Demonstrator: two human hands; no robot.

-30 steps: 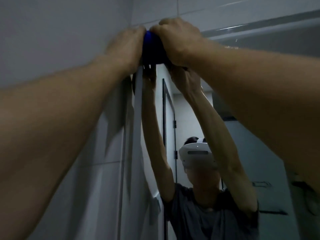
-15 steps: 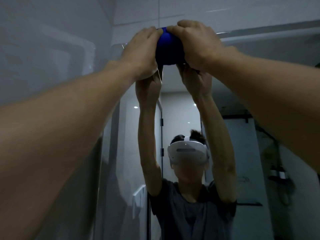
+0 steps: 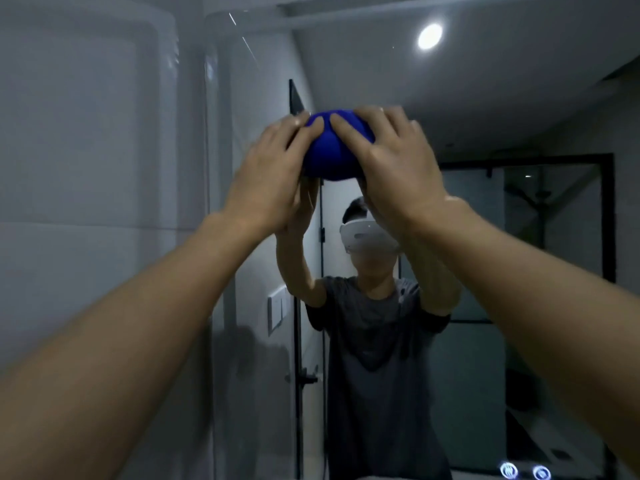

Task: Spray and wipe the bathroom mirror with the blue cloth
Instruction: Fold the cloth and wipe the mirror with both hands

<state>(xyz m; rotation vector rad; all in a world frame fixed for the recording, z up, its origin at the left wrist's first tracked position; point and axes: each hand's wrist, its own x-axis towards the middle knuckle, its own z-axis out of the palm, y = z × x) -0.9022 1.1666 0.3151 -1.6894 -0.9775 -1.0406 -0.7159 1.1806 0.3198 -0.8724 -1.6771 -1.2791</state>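
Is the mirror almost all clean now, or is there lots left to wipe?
Hard to say how much is done: the glass shows no clear wet or wiped patches. Right now the left hand and right hand press the blue cloth against the mirror in its upper part. Everything lower down, near the reflected shirt, probably remains. No spray bottle is in view.

Pale tiled wall (image 3: 86,168) at left — perhaps glossy, dimly lit.

I see pale glossy wall tiles (image 3: 86,168) filling the left side, dimly lit. To the right, reflected glass shows a grey ceiling with one round downlight (image 3: 430,36) glowing, a black-framed glass partition (image 3: 611,220) at far right, and a white wall switch plate (image 3: 277,308) lower left.
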